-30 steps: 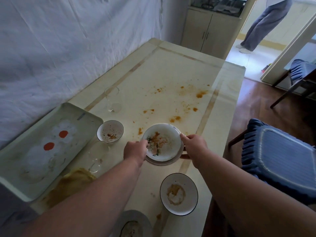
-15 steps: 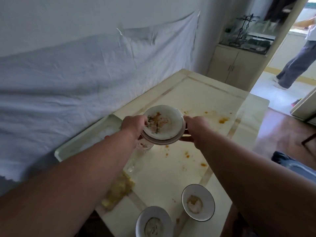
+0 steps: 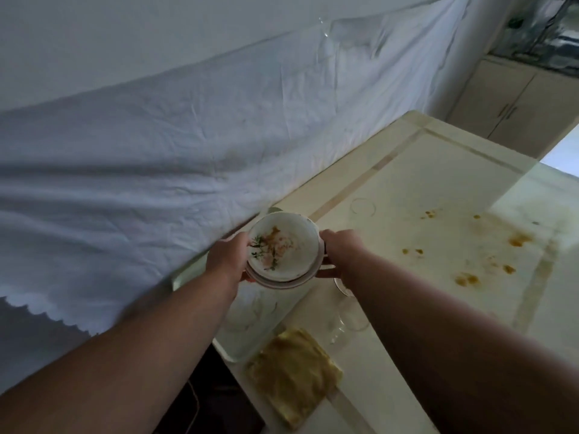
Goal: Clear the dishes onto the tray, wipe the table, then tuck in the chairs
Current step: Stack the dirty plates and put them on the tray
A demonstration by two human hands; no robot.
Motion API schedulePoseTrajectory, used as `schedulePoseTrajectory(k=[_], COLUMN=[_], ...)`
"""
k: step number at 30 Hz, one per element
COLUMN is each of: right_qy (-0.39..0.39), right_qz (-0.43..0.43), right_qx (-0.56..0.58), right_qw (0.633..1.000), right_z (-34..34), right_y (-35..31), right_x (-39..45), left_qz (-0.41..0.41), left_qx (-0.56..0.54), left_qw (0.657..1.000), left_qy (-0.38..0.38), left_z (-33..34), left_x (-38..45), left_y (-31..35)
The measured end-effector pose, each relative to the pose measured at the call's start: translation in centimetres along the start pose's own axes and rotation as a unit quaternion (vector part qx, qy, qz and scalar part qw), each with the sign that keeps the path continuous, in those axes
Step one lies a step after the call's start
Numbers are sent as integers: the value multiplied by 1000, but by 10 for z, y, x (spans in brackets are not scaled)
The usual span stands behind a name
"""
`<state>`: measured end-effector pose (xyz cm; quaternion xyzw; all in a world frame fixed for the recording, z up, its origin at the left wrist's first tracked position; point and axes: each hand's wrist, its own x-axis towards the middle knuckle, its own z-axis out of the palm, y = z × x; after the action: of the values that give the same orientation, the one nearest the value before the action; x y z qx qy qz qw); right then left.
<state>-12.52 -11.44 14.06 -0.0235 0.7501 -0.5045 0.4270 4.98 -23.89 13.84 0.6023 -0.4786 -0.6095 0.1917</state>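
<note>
In the head view both hands are closed on a small stack of dirty plates (image 3: 283, 249): the left hand (image 3: 227, 256) grips the stack's left rim and the right hand (image 3: 341, 253) grips the right rim, holding it in the air above the pale tray (image 3: 238, 336) that sits at the worktop's edge by the draped white sheet (image 3: 156, 158). The main risk, as I judge it, is a slip — the top plate is smeared with orange sauce and bits of green herb, and if the stack tilts, that plate could slide off the one beneath or drip residue onto the tray and cloth. A second risk is the clear glasses (image 3: 347, 314) just below the right forearm; being transparent they are easy to miss, and a lowered arm could knock one over. The plates look like glazed ceramic, round, shallow and smooth, so they offer little friction where wet. The tray is rectangular with a raised lip and rounded corners, its surface blurred here. The worktop (image 3: 438, 189) is glossy, cream-coloured with tan inlay stripes, and spotted with orange stains (image 3: 466, 278) still to wipe. A yellow cloth (image 3: 294, 371) lies folded just beside the tray, soft and nubbly — ready for that step.
</note>
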Motion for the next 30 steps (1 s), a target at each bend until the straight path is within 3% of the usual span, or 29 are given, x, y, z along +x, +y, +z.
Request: schedulePoseTrajectory(k=[8, 13, 21, 30], right_qy=[-35, -49, -65, -65], right_qz=[105, 142, 158, 94], right_qx=[-70, -86, -82, -137], right_qw=[991, 985, 982, 984], right_z=[124, 166, 179, 161], right_y=[56, 70, 71, 55], right_x=[43, 57, 76, 62], left_qz=[-90, -100, -42, 6], left_qx=[-6, 62, 161, 274], left_qw=[995, 992, 985, 960], left_qy=[38, 52, 45, 55], left_z=[-87, -119, -116, -98], left_x=[119, 184, 145, 122], left_y=[-93, -154, -86, -56])
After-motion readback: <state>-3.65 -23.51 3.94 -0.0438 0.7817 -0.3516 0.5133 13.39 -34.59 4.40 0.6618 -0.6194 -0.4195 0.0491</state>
